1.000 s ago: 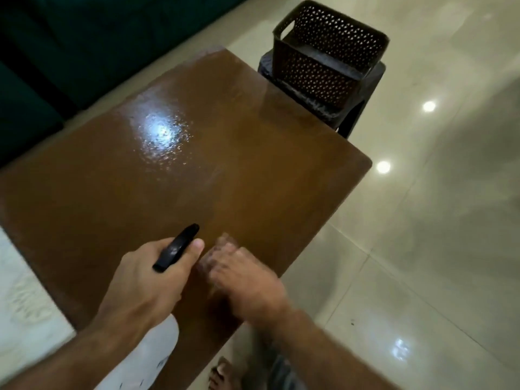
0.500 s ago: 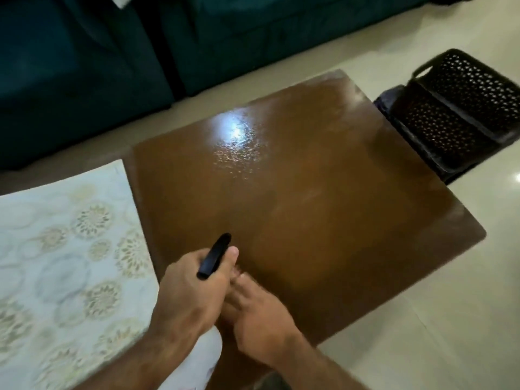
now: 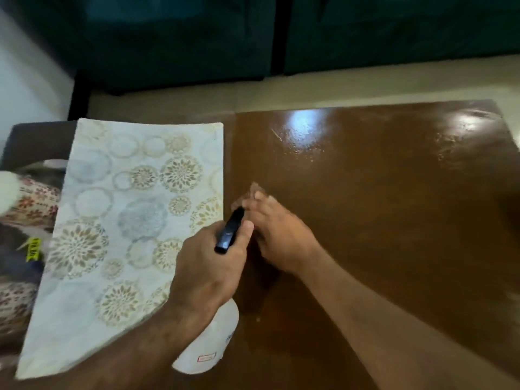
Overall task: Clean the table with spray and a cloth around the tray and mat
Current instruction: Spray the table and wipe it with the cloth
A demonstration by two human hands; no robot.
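Spray bottle (image 3: pixel 209 347) is in my left hand (image 3: pixel 208 271). My fingers are curled round its neck, and my thumb lies beside the black nozzle (image 3: pixel 229 231) on top. The nozzle points up and away from me. The white round body of the bottle hangs below my hand, near the front edge of the table (image 3: pixel 394 206).

My right hand (image 3: pixel 277 235) is just to the right of my left hand, very close to it. It lies on the brown table top with the fingers stretched forward. A small brownish cloth (image 3: pixel 251 194) peeks out from under my fingertips, and my hand presses it on the wood. The cloth is blurry and nearly the same colour as the table, so I cannot tell its full shape.

To the left of both hands lies the mat (image 3: pixel 121 220). It is pale with round flower patterns in gold and grey. Its right edge runs just beside my left hand and the nozzle. My left wrist crosses over the near corner of the mat.

The table is shiny and brown. It has bright wet-looking spots near the far edge, well away from my hands.

At the far left, past the mat, I see some things with a red flower pattern (image 3: pixel 31 201) and a bit of yellow (image 3: pixel 33 249), but I cannot tell what they are. Behind the table is a dark green sofa (image 3: pixel 365 32) on a pale floor (image 3: pixel 309 85).
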